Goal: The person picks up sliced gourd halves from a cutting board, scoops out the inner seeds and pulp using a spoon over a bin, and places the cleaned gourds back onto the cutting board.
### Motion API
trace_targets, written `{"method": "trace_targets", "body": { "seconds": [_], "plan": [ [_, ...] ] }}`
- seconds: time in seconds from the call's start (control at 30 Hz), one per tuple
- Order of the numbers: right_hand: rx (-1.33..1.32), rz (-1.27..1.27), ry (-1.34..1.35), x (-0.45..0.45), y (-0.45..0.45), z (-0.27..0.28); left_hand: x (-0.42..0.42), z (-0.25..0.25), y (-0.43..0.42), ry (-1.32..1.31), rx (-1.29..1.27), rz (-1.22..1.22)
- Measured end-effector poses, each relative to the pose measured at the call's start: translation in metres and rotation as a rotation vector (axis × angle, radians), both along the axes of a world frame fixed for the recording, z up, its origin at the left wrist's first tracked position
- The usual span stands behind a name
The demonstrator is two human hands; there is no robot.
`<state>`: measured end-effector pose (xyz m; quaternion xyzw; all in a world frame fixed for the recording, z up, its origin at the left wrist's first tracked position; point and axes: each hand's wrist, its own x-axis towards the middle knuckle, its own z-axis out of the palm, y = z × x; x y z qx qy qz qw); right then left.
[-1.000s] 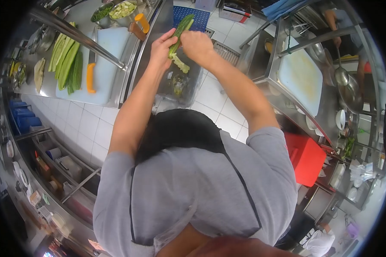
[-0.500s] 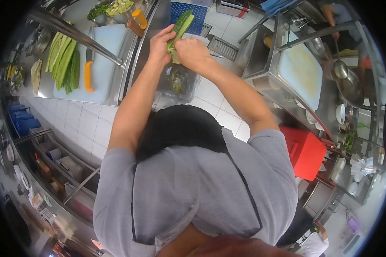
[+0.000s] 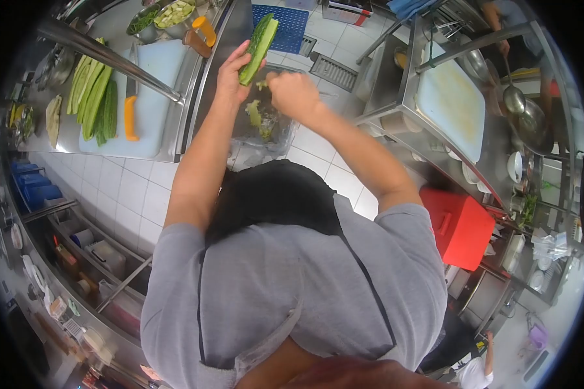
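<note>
My left hand [image 3: 232, 72] is closed around a halved cucumber [image 3: 261, 48], dark green outside, its pale cut face turned to the right. The piece is tilted, its upper end pointing away from me. My right hand [image 3: 295, 94] is a closed fist just right of the cucumber's lower end, apart from it; what it grips is hidden. Pale green pulp [image 3: 254, 112] shows below the hands, above a plastic-lined bin [image 3: 280, 129] with scraps in it. Left of my arms, several long green halves [image 3: 96, 91] lie by an orange-handled knife [image 3: 131, 117] on a white cutting board [image 3: 159, 71].
Metal bowls of cut greens [image 3: 175, 14] and an orange-capped bottle [image 3: 204, 29] stand at the back left. A metal rail [image 3: 120, 63] crosses above the left counter. On the right are another cutting board [image 3: 453, 107], a red box [image 3: 457, 227] and a co-worker's hand [image 3: 503, 48] near a ladle.
My right hand has drawn away from the cucumber and slightly downward. Pulp has come off towards the bin. My left hand has shifted a little left with the cucumber.
</note>
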<state>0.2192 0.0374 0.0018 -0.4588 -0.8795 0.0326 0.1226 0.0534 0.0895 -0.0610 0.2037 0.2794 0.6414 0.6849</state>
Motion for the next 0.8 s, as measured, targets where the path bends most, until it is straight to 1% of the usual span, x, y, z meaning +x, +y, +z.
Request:
{"method": "trace_targets", "body": {
  "seconds": [0.1,0.2,0.27,0.4,0.47,0.6,0.7,0.8],
  "plan": [
    [0.036,-0.149,0.093,0.001,0.020,0.004,-0.002,0.006,-0.001,-0.009,0.038,-0.037],
    [-0.026,-0.154,0.070,-0.001,0.028,0.020,0.000,0.009,-0.003,-0.033,0.032,-0.035],
    [-0.027,-0.150,0.041,0.000,0.031,0.020,-0.001,0.012,-0.006,-0.033,0.024,-0.036],
    [-0.045,-0.120,0.028,0.005,0.034,0.025,-0.003,0.018,-0.010,0.033,0.037,-0.047],
    [0.013,-0.129,0.013,0.005,0.043,0.016,-0.002,0.020,-0.009,0.098,0.010,-0.036],
    [0.089,-0.191,-0.015,0.003,0.055,0.028,0.003,0.027,-0.011,0.160,-0.051,-0.049],
    [0.239,-0.177,-0.003,0.005,0.078,0.029,0.007,0.033,-0.017,0.198,-0.046,-0.072],
    [0.213,-0.112,-0.072,0.001,0.081,0.028,0.010,0.042,-0.017,0.244,-0.007,-0.063]
  ]
}}
